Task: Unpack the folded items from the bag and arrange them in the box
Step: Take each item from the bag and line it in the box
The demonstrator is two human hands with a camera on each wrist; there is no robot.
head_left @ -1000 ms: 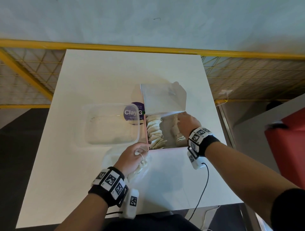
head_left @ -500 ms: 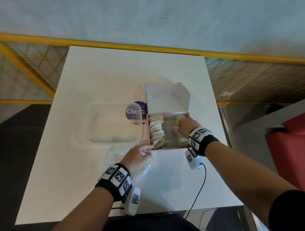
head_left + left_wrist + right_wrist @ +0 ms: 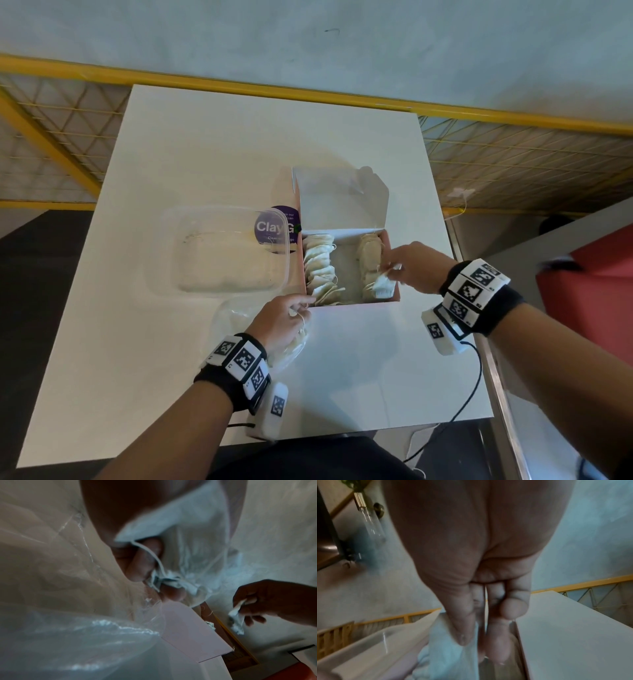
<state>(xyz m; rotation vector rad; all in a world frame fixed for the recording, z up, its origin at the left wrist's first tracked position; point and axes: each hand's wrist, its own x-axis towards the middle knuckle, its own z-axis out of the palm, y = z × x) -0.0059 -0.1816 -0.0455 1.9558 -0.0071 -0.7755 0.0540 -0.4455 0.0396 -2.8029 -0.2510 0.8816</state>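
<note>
The left hand (image 3: 281, 322) is curled, its thumb and fingers (image 3: 139, 566) pinching a folded item (image 3: 164, 580) by its string. The right hand (image 3: 416, 267), forearm reaching in from the right, pinches another folded item (image 3: 383, 286) that hangs below its grip.

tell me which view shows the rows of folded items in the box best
Head view: it looks down into the open box at both rows of folded items. Left wrist shows only the box's outer wall and one corner; right wrist, a blurred strip past the right hand.

White table (image 3: 171, 342), yellow mesh railing (image 3: 513, 164), grey wall (image 3: 308, 41)
</note>
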